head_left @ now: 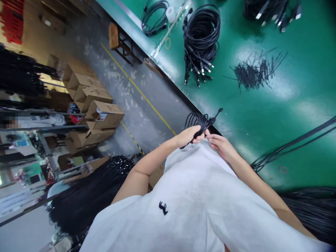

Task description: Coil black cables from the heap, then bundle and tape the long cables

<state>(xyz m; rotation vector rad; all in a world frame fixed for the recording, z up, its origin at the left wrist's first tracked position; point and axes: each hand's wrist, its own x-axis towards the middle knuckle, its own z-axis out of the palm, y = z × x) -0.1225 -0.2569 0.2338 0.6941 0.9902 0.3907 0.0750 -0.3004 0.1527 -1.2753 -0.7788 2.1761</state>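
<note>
My left hand [193, 135] is closed around a coiled black cable [195, 120] in front of my body, by the table edge. The loops stand out beyond the fingers, and one cable end with a plug points up to the right. My right hand [219, 144] meets the left at the lower side of the coil, its fingertips pinched together. What those fingertips hold is too small to make out. On the green table [296, 115], a heap of thin black ties [254, 72] lies further up.
A stack of coiled cables [202, 33] sits on the table, with more cable plugs [278, 14] at the top right. Loose cables [291, 143] cross the right side. Cardboard boxes [102, 113], a wooden stool [114, 36] and hanging black cables [97, 192] are on the left.
</note>
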